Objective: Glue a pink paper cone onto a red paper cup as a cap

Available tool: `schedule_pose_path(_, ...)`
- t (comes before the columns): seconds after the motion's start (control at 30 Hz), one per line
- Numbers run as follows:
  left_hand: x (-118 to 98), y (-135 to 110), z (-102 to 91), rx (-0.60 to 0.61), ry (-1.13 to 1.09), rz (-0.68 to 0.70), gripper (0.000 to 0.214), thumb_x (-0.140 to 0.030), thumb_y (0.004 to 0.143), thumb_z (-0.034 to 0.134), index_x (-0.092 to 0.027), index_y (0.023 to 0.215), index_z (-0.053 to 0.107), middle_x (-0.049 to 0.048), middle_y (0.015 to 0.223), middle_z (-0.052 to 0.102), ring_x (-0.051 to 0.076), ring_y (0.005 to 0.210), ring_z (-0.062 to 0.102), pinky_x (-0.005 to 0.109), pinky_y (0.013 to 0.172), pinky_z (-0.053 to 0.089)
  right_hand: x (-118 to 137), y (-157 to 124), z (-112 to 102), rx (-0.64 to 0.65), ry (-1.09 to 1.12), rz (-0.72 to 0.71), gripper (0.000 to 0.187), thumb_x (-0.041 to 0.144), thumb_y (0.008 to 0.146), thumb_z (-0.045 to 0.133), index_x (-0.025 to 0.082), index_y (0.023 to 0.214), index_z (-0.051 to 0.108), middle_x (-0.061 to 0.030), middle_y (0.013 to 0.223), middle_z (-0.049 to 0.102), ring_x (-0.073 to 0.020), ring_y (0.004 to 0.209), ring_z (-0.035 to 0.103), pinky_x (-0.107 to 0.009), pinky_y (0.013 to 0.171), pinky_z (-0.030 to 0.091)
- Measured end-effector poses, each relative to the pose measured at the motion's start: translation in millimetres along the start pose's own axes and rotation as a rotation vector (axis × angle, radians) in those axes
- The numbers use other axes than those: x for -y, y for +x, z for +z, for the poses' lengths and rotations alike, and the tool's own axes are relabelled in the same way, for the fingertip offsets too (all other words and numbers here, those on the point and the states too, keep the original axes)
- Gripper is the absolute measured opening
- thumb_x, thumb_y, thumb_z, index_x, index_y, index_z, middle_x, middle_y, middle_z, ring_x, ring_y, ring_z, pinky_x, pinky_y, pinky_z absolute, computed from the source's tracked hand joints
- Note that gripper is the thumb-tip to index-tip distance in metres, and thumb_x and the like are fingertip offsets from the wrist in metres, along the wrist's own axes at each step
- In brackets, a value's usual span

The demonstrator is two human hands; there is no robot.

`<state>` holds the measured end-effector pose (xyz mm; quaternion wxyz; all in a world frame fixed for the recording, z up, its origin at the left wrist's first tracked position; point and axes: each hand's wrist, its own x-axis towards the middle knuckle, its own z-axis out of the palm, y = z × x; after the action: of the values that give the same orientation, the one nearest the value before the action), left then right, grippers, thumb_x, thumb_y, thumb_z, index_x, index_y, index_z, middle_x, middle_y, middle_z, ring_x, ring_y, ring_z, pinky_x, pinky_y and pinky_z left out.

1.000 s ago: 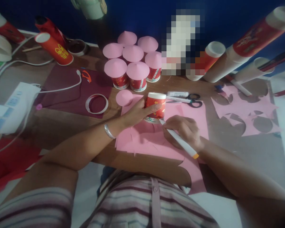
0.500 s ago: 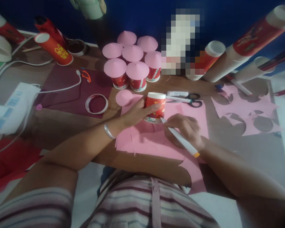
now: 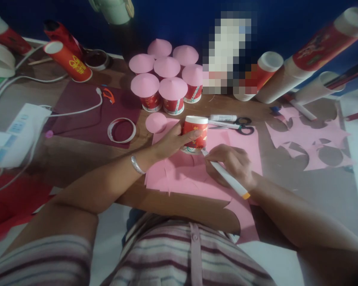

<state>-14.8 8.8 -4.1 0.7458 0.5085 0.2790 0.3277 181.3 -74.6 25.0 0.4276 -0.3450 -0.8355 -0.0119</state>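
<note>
The brown wooden table (image 3: 219, 104) carries clustered red cups (image 3: 151, 103) topped with pink cones (image 3: 173, 89), a purple sheet (image 3: 77, 129), overlapping pink paper (image 3: 181, 180), a red tube (image 3: 70, 61) and, rightward, pink scraps (image 3: 306, 136).

A deep blue wall (image 3: 173, 24) closes off the back (a pixelated patch hides part of it), with a pale strip (image 3: 116, 56) along its foot at the left. Before it stands a brown wood-toned table (image 3: 220, 104), its right side greyer; pale ground (image 3: 107, 234) shows below its near edge, all in dim, uneven light.
</note>
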Motion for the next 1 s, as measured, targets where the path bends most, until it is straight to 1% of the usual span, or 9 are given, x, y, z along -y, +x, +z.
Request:
schedule_pose_path(0.27,0.2,0.6,0.1,0.028,-0.008,0.031,0.043,-0.053,0.09,0.078,-0.017,0.109,0.064,0.0045,0.093,0.072,0.014,0.083,0.071,0.026,0.076,0.059,-1.5,-1.7,1.3,-0.001,-0.005,-0.01,0.023,0.005,0.086,0.067,0.023,0.095,0.056,0.0037,0.071,0.065,-0.0129,0.056,0.062,-0.025,0.05,0.049)
schedule_pose_path(0.4,-0.6,0.5,-0.1,0.034,-0.011,0.03,0.041,-0.052,0.091,0.077,-0.016,0.108,0.066,0.0064,0.098,0.074,0.013,0.083,0.071,0.026,0.076,0.058,-2.6,-1.7,1.1,-0.004,-0.014,-0.021,0.023,0.004,0.086,0.066,0.023,0.095,0.057,0.0031,0.071,0.066,-0.0131,0.057,0.063,-0.025,0.051,0.05)
schedule_pose_path(0.63,-1.8,-0.4,0.5,-0.004,0.031,0.009,0.048,-0.056,0.089,0.078,-0.017,0.113,0.062,0.0063,0.102,0.075,0.016,0.092,0.073,0.03,0.084,0.06,-2.8,-0.5,-2.6,0.026,-0.01,0.005,0.022,0.004,0.084,0.063,0.024,0.093,0.058,0.0027,0.071,0.067,-0.0132,0.056,0.063,-0.025,0.05,0.051)
schedule_pose_path(0.77,-0.3,-0.6,-0.5,-0.014,0.031,-0.007,0.049,-0.056,0.089,0.078,-0.017,0.114,0.06,0.0075,0.105,0.075,0.017,0.094,0.073,0.03,0.084,0.06,-2.0,0.2,-3.7,0.036,-0.007,0.004,0.022,0.004,0.084,0.063,0.024,0.092,0.057,0.0025,0.07,0.066,-0.013,0.056,0.063,-0.025,0.049,0.051)
schedule_pose_path(0.87,1.5,-0.3,-1.4,-0.015,0.009,-0.002,0.049,-0.055,0.088,0.079,-0.017,0.115,0.06,0.0076,0.104,0.074,0.016,0.092,0.072,0.028,0.08,0.059,-1.5,-0.4,-3.3,0.038,-0.002,0.008,0.022,0.004,0.085,0.065,0.023,0.092,0.056,0.0019,0.07,0.065,-0.0129,0.055,0.063,-0.025,0.049,0.05)
schedule_pose_path(1.0,2.0,0.1,-0.8,-0.028,0.003,0.011,0.049,-0.054,0.087,0.08,-0.018,0.112,0.061,0.005,0.101,0.072,0.013,0.086,0.069,0.027,0.08,0.057,-1.2,-1.3,-2.4,0.035,0.004,0.002,0.021,0.005,0.085,0.065,0.022,0.093,0.056,0.002,0.07,0.065,-0.013,0.055,0.062,-0.025,0.048,0.05)
